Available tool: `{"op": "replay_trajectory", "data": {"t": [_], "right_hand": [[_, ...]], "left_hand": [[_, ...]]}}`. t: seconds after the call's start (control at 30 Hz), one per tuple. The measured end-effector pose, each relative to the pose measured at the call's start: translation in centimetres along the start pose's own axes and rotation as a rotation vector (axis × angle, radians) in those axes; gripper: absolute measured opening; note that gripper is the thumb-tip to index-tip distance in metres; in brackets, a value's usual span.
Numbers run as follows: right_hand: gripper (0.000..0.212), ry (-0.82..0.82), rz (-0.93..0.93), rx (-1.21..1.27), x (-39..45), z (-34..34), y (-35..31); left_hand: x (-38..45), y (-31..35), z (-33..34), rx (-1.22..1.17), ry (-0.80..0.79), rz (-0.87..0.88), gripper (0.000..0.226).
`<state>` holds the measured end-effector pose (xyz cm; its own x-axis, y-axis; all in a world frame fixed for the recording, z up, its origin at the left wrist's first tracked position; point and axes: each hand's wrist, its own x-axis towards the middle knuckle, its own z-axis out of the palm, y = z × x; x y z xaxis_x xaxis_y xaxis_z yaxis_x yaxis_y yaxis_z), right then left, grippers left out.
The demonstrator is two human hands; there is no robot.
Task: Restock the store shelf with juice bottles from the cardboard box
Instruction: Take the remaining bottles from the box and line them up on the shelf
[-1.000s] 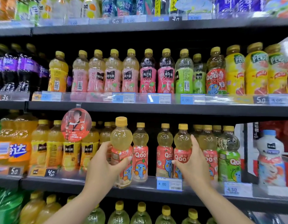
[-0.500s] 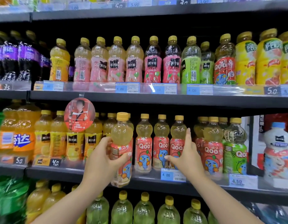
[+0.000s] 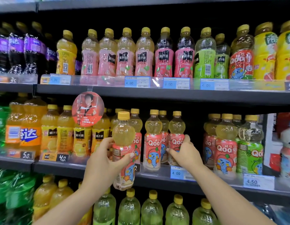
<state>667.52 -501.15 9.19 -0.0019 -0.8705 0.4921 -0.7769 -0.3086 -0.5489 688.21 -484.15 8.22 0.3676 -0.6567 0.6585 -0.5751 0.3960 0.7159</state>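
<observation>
Head view: left hand (image 3: 102, 161) has its grip curled round the label of a Qoo bottle (image 3: 124, 150), holding it upright in front of the middle shelf (image 3: 157, 179), its base below the shelf edge. Right hand (image 3: 185, 153) holds a shelved bottle (image 3: 176, 135), thumb up along the label, fingers round its lower left side. Just left of that one stands another Qoo bottle (image 3: 153, 140); a dark gap lies to the right before more Qoo bottles (image 3: 225, 143). A round red tag (image 3: 87, 109) hangs from the upper shelf (image 3: 141, 93). A blue price label (image 3: 176, 172) sits under the right wrist.
</observation>
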Motion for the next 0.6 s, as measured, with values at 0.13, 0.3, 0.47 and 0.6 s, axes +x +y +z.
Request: {"op": "replay_trajectory", "data": {"t": [0.13,0.3,0.47,0.6], "right_hand": [[0.088,-0.150,-0.033,0.051,0.2,0.6,-0.5],[0.068,-0.230,-0.106,0.066,0.3,0.6,-1.1],[0.076,-0.315,-0.100,0.056,0.3,0.4,-1.3],[0.069,-0.280,-0.086,-0.019,-1.0,-0.7,-1.7]], "left_hand": [[-0.1,-0.7,0.0,0.001,-0.011,-0.024,0.044],[-0.3,-1.4,0.0,0.006,-0.018,-0.027,0.044],[-0.4,-1.7,0.2,-0.004,-0.016,-0.032,0.045],[-0.7,-1.4,0.2,-0.006,-0.021,-0.030,0.045]]}}
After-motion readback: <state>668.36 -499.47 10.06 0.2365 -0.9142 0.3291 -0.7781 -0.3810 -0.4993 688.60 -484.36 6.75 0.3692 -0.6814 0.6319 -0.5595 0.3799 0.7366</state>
